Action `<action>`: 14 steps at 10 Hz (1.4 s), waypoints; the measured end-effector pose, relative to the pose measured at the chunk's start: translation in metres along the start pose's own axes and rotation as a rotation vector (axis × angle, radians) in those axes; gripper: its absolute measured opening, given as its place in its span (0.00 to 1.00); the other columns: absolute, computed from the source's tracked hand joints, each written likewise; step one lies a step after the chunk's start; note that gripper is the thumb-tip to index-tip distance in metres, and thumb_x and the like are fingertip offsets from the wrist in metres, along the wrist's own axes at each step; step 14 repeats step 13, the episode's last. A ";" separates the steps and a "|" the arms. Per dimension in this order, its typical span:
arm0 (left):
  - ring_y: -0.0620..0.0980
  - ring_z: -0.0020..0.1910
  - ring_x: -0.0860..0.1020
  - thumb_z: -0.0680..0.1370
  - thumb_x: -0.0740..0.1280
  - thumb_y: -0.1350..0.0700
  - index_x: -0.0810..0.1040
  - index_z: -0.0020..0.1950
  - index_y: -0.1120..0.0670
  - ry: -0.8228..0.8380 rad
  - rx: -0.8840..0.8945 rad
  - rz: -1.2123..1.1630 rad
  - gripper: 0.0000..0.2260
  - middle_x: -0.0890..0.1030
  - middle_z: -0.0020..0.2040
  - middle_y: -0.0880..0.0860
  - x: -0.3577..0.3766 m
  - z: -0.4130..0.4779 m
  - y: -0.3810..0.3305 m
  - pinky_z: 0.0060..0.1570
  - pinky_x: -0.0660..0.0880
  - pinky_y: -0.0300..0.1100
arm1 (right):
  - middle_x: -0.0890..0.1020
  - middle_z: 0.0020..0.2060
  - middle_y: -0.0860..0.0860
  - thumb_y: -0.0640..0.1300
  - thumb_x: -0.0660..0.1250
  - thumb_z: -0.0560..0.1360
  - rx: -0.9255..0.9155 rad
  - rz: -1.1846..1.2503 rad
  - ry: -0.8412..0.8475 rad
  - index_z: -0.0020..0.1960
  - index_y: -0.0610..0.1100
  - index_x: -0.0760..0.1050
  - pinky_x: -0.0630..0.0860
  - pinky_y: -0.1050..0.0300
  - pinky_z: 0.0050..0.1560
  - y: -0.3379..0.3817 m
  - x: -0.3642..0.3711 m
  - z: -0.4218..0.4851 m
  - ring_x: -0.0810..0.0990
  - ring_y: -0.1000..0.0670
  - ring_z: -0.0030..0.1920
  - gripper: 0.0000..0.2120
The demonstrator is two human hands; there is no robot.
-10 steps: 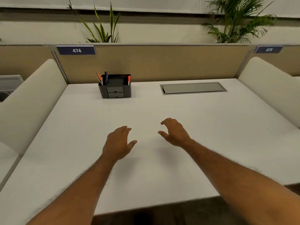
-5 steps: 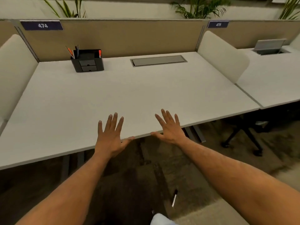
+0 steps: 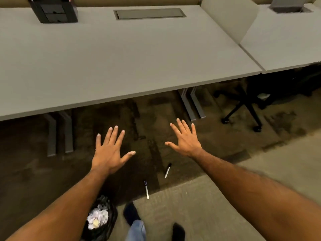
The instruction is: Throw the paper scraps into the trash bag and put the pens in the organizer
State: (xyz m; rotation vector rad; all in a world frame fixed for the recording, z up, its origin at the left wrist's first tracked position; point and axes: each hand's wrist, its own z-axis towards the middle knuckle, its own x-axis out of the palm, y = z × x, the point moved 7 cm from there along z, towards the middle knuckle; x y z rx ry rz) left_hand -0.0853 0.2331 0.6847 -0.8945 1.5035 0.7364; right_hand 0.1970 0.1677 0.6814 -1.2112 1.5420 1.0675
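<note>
**Two pens on the carpet, one bag of scraps, both hands empty**

Counted from the left: one black organizer (image 3: 55, 10), one trash bag (image 3: 100, 221), two hands, two pens, one desk chair base (image 3: 243, 108).

The organizer stands at about 11 o'clock on the grey desk (image 3: 121, 54), near its far edge, cut off by the top of the view. Two small drawer fronts show on its face; what sits in its upper compartments cannot be told.

The black trash bag stands open on the floor at about 7 o'clock, partly hidden behind the left forearm. Crumpled white paper scraps (image 3: 98, 217) lie inside it, with one yellowish piece among them.

The left hand (image 3: 108, 153) is held flat over the dark carpet (image 3: 26, 171), palm down, fingers spread wide, holding nothing. The right hand (image 3: 186, 140) is the same: fully spread, palm down, empty. Both are in front of the desk's near edge, apart from it.

Two pens lie on the carpet between the forearms, apart from each other and from both hands. The blue-capped pen (image 3: 146, 189) is near 6 o'clock, just ahead of the person's dark-socked left foot (image 3: 131, 213). The black-capped pen (image 3: 168, 170) lies a little further right and ahead, below the right hand's thumb.

The chair base stands at about 2 o'clock, under the neighbouring desk.
</note>
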 end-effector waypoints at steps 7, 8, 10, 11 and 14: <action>0.54 0.80 0.47 0.74 0.48 0.27 0.52 0.80 0.51 0.250 -0.170 -0.083 0.41 0.51 0.81 0.55 0.376 -0.075 -0.060 0.75 0.49 0.62 | 0.47 0.81 0.47 0.65 0.57 0.77 0.111 0.080 0.192 0.81 0.50 0.47 0.42 0.38 0.77 -0.083 0.396 -0.027 0.44 0.46 0.80 0.39; 0.55 0.80 0.48 0.75 0.48 0.28 0.52 0.80 0.51 0.280 -0.176 -0.074 0.41 0.52 0.81 0.56 0.451 -0.072 -0.055 0.75 0.51 0.62 | 0.47 0.81 0.47 0.64 0.58 0.78 0.113 0.097 0.202 0.81 0.49 0.47 0.41 0.39 0.78 -0.084 0.471 -0.006 0.44 0.46 0.80 0.39; 0.55 0.80 0.49 0.75 0.48 0.28 0.52 0.80 0.50 0.271 -0.194 -0.060 0.40 0.53 0.81 0.56 0.574 -0.045 -0.054 0.75 0.50 0.62 | 0.46 0.81 0.45 0.63 0.57 0.79 0.136 0.081 0.211 0.81 0.48 0.46 0.40 0.39 0.78 -0.097 0.586 0.034 0.43 0.45 0.80 0.39; 0.57 0.79 0.52 0.75 0.52 0.29 0.56 0.79 0.51 0.276 -0.186 -0.032 0.40 0.57 0.80 0.58 0.629 -0.031 -0.060 0.74 0.52 0.62 | 0.45 0.81 0.44 0.64 0.56 0.79 0.170 0.072 0.203 0.81 0.47 0.44 0.40 0.39 0.78 -0.109 0.634 0.051 0.43 0.45 0.80 0.39; 0.60 0.61 0.73 0.74 0.58 0.31 0.74 0.64 0.55 0.280 -0.249 -0.001 0.32 0.75 0.60 0.59 0.704 -0.014 -0.076 0.54 0.72 0.54 | 0.62 0.76 0.41 0.64 0.58 0.77 0.299 0.176 0.184 0.78 0.44 0.55 0.57 0.39 0.75 -0.132 0.706 0.069 0.60 0.40 0.76 0.37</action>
